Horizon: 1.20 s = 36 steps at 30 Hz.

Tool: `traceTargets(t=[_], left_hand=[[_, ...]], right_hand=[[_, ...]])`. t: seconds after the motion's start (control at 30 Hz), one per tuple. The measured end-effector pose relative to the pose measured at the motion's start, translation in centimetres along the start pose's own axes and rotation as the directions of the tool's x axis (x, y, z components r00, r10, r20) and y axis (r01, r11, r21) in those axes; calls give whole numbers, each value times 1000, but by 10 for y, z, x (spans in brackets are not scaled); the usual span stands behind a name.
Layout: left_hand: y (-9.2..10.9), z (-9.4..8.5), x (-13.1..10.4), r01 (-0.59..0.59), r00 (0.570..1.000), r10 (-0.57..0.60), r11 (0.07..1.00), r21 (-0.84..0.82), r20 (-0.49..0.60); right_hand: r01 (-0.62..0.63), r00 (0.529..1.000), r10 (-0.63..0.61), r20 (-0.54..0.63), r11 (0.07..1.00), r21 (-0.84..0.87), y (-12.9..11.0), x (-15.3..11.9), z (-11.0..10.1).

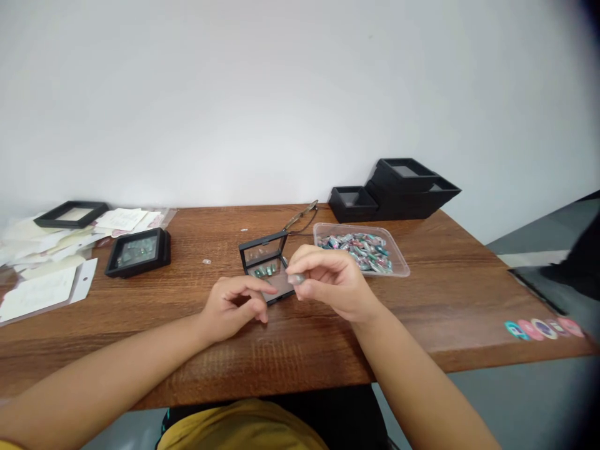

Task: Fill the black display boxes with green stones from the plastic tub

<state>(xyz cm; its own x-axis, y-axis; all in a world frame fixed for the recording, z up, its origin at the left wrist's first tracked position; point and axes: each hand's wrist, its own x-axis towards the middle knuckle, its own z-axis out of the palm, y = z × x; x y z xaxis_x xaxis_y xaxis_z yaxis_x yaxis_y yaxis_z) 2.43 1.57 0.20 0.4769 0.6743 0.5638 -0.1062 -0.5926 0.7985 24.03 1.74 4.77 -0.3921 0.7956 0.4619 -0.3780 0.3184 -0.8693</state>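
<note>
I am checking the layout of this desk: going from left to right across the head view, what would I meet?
Nearest white card, black case with pieces inside, left hand, right hand, round colourful discs.

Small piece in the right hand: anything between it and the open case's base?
No separate object visible between the small piece in the right hand and the open case. The left hand overlaps the case's near-left part in view; contact unclear.

Below the counter's (435, 287) near edge shows a mustard-yellow top (248, 431) against black clothing (347, 412) (teal marks (166, 417) dot its left side); left hand (237, 306) and right hand (330, 281) are bare.
</note>
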Motion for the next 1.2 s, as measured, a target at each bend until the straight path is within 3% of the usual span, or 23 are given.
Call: traceTargets(t=[0.3,0.6,0.7,0.77,0.83,0.97,1.07,1.2], left_hand=[[2,0,4,-224,948,188,967,122,257],[5,0,5,-218,921,139,958,187,363],[6,0,6,-258,901,149,939,228,407],[7,1,7,-282,877,134,921,269,461],[9,2,7,-313,845,106,892,324,525],[11,4,5,-392,776,81,840,376,626],[9,6,3,-412,758,105,843,346,644],[4,7,0,-400,744,106,861,313,660]], right_hand=[[44,996,-52,70,992,114,-9,-6,-3],[3,995,-15,96,992,123,-18,-10,-2],[14,997,-16,69,999,29,-21,-8,-3],[27,999,-23,23,985,-168,-21,-6,-6],[-1,1000,-12,-26,896,-444,-19,-3,-9],[-121,990,125,-67,495,-860,-8,0,-12],[-137,975,207,-85,250,-958,-1,0,-7],[-138,945,311,-102,98,-985,3,-2,6]])
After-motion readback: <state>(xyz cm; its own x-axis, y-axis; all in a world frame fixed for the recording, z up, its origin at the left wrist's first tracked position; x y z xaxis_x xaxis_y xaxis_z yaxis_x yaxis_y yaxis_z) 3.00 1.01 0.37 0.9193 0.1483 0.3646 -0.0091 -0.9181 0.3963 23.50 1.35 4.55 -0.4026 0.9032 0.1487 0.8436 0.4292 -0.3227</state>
